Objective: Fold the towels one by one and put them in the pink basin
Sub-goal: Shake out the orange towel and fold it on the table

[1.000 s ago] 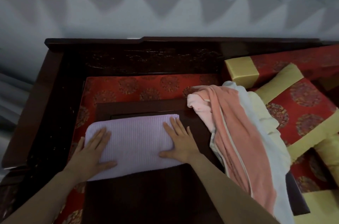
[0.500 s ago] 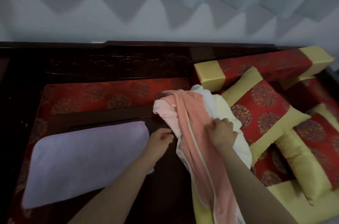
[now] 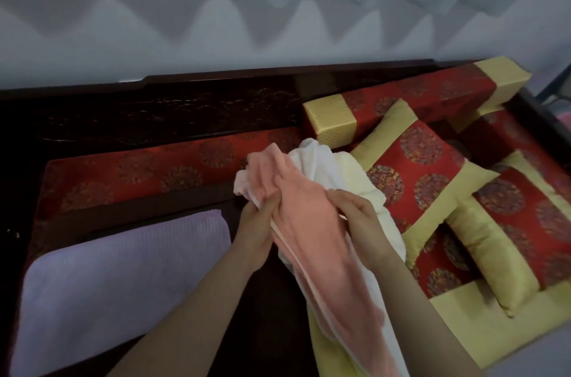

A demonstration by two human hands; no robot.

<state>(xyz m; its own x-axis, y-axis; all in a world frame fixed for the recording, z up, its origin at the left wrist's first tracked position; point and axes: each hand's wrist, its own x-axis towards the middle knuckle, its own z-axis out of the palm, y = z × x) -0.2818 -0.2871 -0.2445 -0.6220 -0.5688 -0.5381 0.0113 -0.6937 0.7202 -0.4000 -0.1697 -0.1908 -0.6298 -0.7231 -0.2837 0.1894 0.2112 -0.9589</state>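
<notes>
A folded lilac towel [image 3: 117, 277] lies flat on the dark wooden table at the lower left. To its right a pile of unfolded towels hangs over the table edge: a salmon-pink towel [image 3: 312, 222] on top, a white towel [image 3: 312, 157] and a pale yellow towel [image 3: 364, 188] under it. My left hand [image 3: 256, 225] grips the left edge of the pink towel. My right hand [image 3: 358, 219] pinches its right edge. The pink basin is not in view.
A dark wooden table [image 3: 265, 315] stands on a red patterned seat cushion [image 3: 148, 169]. Red and gold pillows [image 3: 432, 182] and a bolster [image 3: 401, 101] crowd the right. A dark carved backrest [image 3: 185, 108] runs behind, with a pale wall above.
Both hands left the folded lilac towel and moved right to the pile. They have closed on the pink towel and bunched it up. The view has swung right.
</notes>
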